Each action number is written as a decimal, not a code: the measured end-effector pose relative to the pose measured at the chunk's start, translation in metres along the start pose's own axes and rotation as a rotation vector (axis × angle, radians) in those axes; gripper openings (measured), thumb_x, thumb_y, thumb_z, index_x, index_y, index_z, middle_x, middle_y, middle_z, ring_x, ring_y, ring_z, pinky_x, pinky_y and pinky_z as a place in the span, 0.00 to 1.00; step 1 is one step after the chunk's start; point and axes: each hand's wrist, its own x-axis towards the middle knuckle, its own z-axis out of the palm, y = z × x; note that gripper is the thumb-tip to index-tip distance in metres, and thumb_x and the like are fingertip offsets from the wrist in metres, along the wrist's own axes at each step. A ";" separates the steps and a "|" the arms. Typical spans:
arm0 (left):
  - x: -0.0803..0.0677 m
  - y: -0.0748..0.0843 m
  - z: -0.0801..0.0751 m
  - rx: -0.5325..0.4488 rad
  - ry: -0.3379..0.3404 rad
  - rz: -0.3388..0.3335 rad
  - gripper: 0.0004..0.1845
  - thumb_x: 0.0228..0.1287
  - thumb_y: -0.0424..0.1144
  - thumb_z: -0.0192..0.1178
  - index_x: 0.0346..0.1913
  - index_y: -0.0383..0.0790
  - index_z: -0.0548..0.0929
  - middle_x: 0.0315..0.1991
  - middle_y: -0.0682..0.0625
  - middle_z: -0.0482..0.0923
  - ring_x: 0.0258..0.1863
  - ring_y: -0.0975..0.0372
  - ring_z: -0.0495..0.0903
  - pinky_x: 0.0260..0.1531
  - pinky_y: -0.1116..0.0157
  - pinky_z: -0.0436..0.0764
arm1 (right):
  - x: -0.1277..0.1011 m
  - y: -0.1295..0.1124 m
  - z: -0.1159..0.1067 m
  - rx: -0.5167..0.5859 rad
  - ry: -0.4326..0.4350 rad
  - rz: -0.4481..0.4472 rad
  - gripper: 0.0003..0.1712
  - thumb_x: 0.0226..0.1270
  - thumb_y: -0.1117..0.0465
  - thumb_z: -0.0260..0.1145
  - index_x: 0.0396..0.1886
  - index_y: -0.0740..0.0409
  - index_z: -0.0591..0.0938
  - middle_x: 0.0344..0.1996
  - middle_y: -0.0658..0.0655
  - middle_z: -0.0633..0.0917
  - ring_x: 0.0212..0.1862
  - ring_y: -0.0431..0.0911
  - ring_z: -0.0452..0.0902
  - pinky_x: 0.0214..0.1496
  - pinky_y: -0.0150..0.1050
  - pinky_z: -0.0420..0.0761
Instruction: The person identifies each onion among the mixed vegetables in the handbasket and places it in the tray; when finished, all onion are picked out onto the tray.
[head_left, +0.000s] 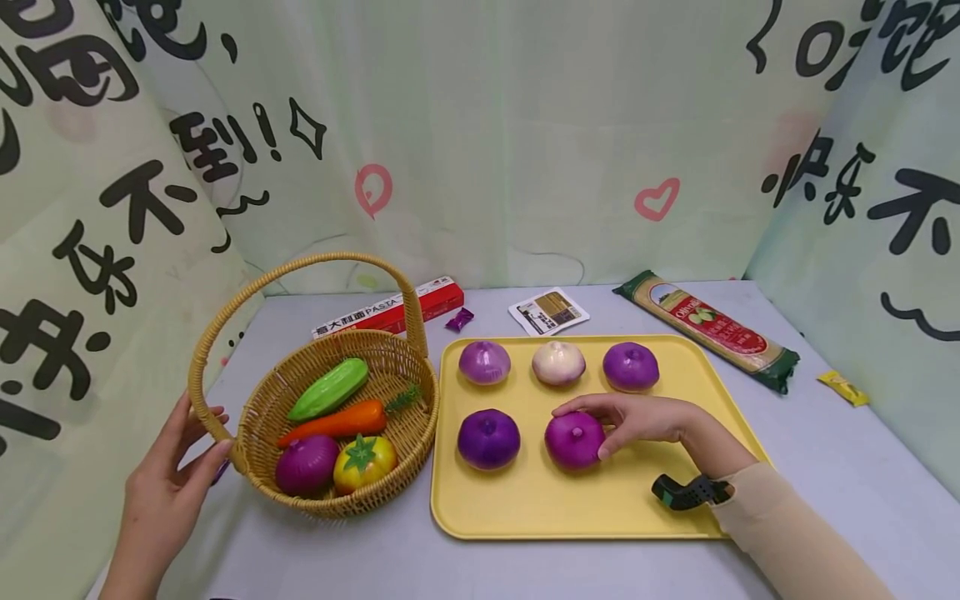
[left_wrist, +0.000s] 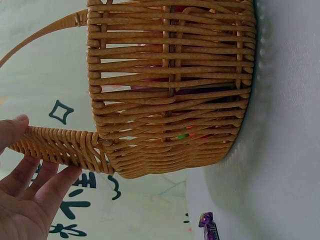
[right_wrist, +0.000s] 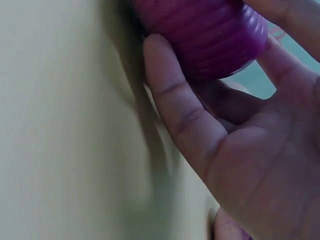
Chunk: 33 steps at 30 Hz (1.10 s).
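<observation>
Wicker basket (head_left: pixel 390 367) of vegetables, apparently plastic

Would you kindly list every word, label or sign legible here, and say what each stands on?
"PASTA", after Chinese characters too small to read surely: red box.
"OLIVOILA", uncertain: green spaghetti packet.
Large black Chinese characters, including "不", plus pink hearts: backdrop cloth.
White card and yellow sachet: print too small.
</observation>
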 end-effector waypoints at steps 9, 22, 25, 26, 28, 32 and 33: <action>0.001 0.001 0.000 -0.003 -0.004 0.004 0.42 0.62 0.32 0.60 0.72 0.65 0.53 0.47 0.79 0.66 0.47 0.92 0.64 0.34 0.91 0.72 | -0.003 0.002 0.001 -0.051 -0.019 0.022 0.40 0.59 0.62 0.68 0.71 0.51 0.63 0.69 0.61 0.65 0.62 0.29 0.66 0.61 0.28 0.71; -0.001 0.001 0.002 -0.017 0.010 0.032 0.42 0.61 0.29 0.60 0.72 0.62 0.54 0.47 0.81 0.66 0.47 0.92 0.65 0.35 0.91 0.71 | -0.010 0.004 -0.006 0.020 0.024 -0.005 0.43 0.62 0.63 0.65 0.73 0.61 0.55 0.68 0.68 0.63 0.67 0.46 0.66 0.60 0.31 0.74; -0.001 0.001 0.001 -0.013 0.008 0.022 0.42 0.61 0.30 0.60 0.72 0.63 0.54 0.47 0.81 0.65 0.47 0.92 0.65 0.35 0.91 0.71 | -0.013 0.003 -0.009 0.034 0.058 -0.003 0.44 0.62 0.63 0.65 0.72 0.63 0.53 0.69 0.69 0.61 0.69 0.61 0.60 0.59 0.35 0.77; -0.001 0.001 0.001 -0.013 0.007 0.019 0.42 0.61 0.30 0.60 0.72 0.63 0.54 0.47 0.81 0.65 0.47 0.92 0.65 0.35 0.91 0.71 | -0.013 0.003 -0.009 0.037 0.067 -0.006 0.44 0.62 0.64 0.65 0.72 0.64 0.53 0.69 0.69 0.60 0.69 0.65 0.57 0.59 0.36 0.77; -0.001 0.001 0.001 -0.014 0.007 0.013 0.42 0.61 0.30 0.60 0.72 0.63 0.54 0.47 0.80 0.66 0.47 0.92 0.65 0.35 0.91 0.72 | -0.014 0.001 -0.010 0.035 0.080 -0.012 0.43 0.62 0.65 0.64 0.72 0.65 0.53 0.70 0.70 0.59 0.69 0.67 0.55 0.59 0.38 0.78; -0.001 0.001 0.000 -0.014 0.003 0.003 0.42 0.62 0.31 0.60 0.72 0.64 0.53 0.47 0.80 0.66 0.47 0.92 0.65 0.35 0.91 0.72 | -0.016 -0.001 -0.012 0.046 0.095 -0.019 0.41 0.63 0.67 0.62 0.72 0.66 0.53 0.69 0.71 0.58 0.69 0.66 0.56 0.59 0.40 0.78; -0.001 0.001 0.000 -0.014 0.002 0.003 0.42 0.62 0.31 0.60 0.72 0.64 0.53 0.47 0.80 0.66 0.47 0.92 0.65 0.35 0.91 0.72 | -0.016 -0.002 -0.012 0.047 0.098 -0.020 0.41 0.63 0.67 0.61 0.72 0.67 0.53 0.69 0.71 0.58 0.69 0.66 0.56 0.59 0.41 0.78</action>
